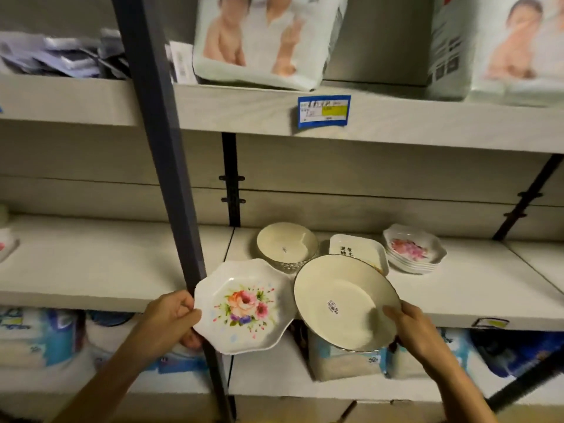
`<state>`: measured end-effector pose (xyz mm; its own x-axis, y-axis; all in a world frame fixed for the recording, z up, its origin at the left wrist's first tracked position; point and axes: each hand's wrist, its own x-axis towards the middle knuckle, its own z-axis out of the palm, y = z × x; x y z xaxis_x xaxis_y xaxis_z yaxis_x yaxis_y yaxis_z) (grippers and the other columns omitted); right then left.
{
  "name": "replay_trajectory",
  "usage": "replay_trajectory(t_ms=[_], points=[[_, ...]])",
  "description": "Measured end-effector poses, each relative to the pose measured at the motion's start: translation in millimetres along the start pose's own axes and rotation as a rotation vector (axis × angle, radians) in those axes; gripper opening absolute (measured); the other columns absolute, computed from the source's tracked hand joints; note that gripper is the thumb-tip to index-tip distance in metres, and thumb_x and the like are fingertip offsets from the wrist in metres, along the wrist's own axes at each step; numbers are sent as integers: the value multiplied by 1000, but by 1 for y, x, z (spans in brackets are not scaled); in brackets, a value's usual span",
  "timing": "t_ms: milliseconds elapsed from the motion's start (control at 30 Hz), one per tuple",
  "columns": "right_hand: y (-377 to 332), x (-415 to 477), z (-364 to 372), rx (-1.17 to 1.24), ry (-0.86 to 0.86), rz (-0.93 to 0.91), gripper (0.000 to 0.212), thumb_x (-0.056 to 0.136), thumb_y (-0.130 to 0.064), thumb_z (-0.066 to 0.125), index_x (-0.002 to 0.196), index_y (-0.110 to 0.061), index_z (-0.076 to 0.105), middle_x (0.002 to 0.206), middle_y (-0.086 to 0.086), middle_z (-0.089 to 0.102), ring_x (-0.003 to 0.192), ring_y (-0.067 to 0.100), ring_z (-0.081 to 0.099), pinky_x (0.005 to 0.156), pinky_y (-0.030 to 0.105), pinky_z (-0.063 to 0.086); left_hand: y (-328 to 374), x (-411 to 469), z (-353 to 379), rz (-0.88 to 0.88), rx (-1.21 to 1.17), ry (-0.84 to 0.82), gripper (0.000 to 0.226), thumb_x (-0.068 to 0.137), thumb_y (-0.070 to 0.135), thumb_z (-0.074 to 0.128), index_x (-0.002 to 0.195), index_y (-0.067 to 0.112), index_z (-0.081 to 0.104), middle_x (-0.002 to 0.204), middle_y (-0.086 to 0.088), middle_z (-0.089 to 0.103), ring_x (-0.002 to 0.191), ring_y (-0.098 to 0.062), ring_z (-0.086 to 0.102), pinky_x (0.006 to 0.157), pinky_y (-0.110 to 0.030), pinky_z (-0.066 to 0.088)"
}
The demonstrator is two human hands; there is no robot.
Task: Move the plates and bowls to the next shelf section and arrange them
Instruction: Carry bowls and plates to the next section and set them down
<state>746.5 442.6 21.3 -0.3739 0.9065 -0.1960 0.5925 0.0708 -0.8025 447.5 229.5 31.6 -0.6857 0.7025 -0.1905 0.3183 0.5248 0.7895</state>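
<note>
My left hand (172, 320) grips the left rim of a wavy-edged white plate with a flower print (244, 306), held in front of the middle shelf's edge. My right hand (409, 326) holds the lower right rim of a large cream plate with a barcode sticker (341, 300), tilted toward me. On the right shelf section (476, 288) stand a cream bowl (285, 244) atop a patterned one, a white square dish with black characters (358, 250), and a stack of flowered wavy plates (413, 248).
A dark metal upright (171, 178) splits the shelving; the left section (91, 264) lies beyond it. Diaper packs (262, 38) sit on the shelf above, with a blue price tag (324, 111). Blue-and-white packs (39, 340) fill the shelf below.
</note>
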Motion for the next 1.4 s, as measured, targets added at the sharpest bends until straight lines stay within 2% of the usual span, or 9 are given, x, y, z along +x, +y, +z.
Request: replay_trajectory(t_ms=[233,333,467,767,900,1033,1167,1267,1400], points=[[-1,66,-13,51,2,-50,16,94,-20,47,90,-8,56,75,7,60,62,23,56,65,38,47,32,13,31,-85,49,70,10,88,9,58,80,6,53,80,-11,66,69,-18,67,54,-21,49],[-22,106,10,43,6,-84,28,95,-21,43,106,4,51,82,19,65,79,37,63,79,50,49,40,18,34,-111,91,95,12,88,8,58,78,6,51,86,-18,65,80,-27,66,70,-32,55],[-58,153,49,-25,22,-64,38,97,-26,37,116,5,46,114,30,62,106,43,59,92,46,46,47,23,36,-156,116,104,11,88,12,60,85,4,52,98,-18,64,95,-29,64,81,-34,54],[-76,190,115,-145,-93,52,45,99,-29,34,127,4,47,131,26,54,121,38,51,98,37,41,37,28,38,-115,56,135,24,90,3,53,68,10,47,57,-7,58,45,-20,59,43,-21,48],[-73,192,119,-168,-74,59,46,97,-34,43,128,0,44,130,24,55,121,38,52,98,39,42,32,30,35,-124,46,146,25,89,4,55,67,12,48,57,-7,58,45,-18,59,41,-21,46],[-69,187,115,-192,-83,63,64,96,-36,43,145,-2,18,136,25,50,126,39,48,102,41,39,35,33,33,-137,24,145,24,89,4,56,68,11,47,66,-13,60,56,-25,64,53,-28,54],[-61,149,92,-13,-60,-116,50,98,-45,32,133,-12,43,120,19,63,110,34,59,93,39,43,47,35,38,-100,47,114,20,90,5,55,71,8,49,72,-16,61,71,-36,65,70,-43,56],[-44,96,65,120,-229,-191,34,93,-55,35,113,-32,49,67,-3,67,58,2,61,64,26,47,61,38,52,-64,-9,33,8,92,2,49,86,-3,51,79,-28,65,70,-40,69,68,-48,59],[-25,64,46,120,-275,-218,26,94,-41,44,118,-31,41,73,-8,67,50,0,58,55,18,45,78,50,80,9,6,-33,11,90,9,53,79,8,53,75,-4,67,55,1,68,46,-12,52]])
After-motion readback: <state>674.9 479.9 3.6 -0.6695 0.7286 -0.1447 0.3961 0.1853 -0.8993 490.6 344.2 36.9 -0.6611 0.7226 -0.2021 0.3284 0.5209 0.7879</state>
